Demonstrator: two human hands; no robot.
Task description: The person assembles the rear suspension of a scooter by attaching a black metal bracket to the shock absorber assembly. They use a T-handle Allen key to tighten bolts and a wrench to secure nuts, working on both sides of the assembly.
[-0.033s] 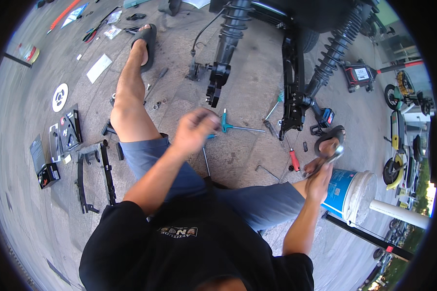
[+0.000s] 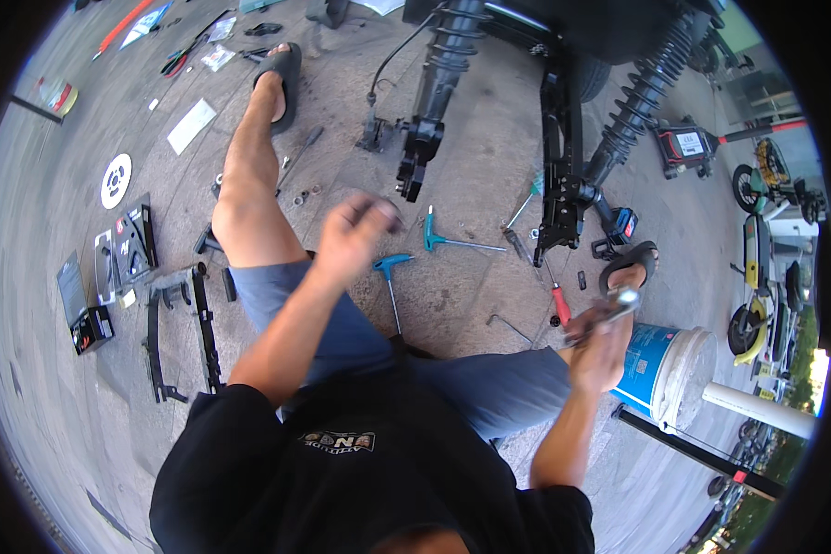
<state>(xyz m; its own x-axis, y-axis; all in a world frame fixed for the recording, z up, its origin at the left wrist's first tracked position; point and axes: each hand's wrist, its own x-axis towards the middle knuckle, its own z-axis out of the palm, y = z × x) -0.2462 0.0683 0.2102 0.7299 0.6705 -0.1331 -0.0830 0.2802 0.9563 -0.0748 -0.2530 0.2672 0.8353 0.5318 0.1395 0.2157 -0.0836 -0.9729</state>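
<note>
My left hand (image 2: 349,242) hangs in the air above my left thigh, near the lower end of the left fork leg (image 2: 420,157). Its fingers are curled in and blurred; anything inside them is hidden. Over my right knee, my right hand (image 2: 598,355) is closed round a shiny metal hand tool (image 2: 624,301) with a rounded head; blur hides its exact kind. Below the fork leg lie a teal T-handle hex key (image 2: 430,236) and a blue T-handle hex key (image 2: 392,264). The right fork leg (image 2: 563,198) carries a black coil-over shock (image 2: 651,83).
Beside my right leg are a blue-and-white bucket (image 2: 651,374), a red-handled screwdriver (image 2: 560,303) and a cordless power tool (image 2: 619,226). A floor jack (image 2: 683,143) stands farther right. On my left lie black brackets (image 2: 203,328), a brake disc (image 2: 115,182) and opened packaging (image 2: 90,328).
My left hand has shifted slightly left, uncovering the blue T-handle hex key. My right hand has moved a little left and down with the metal tool.
</note>
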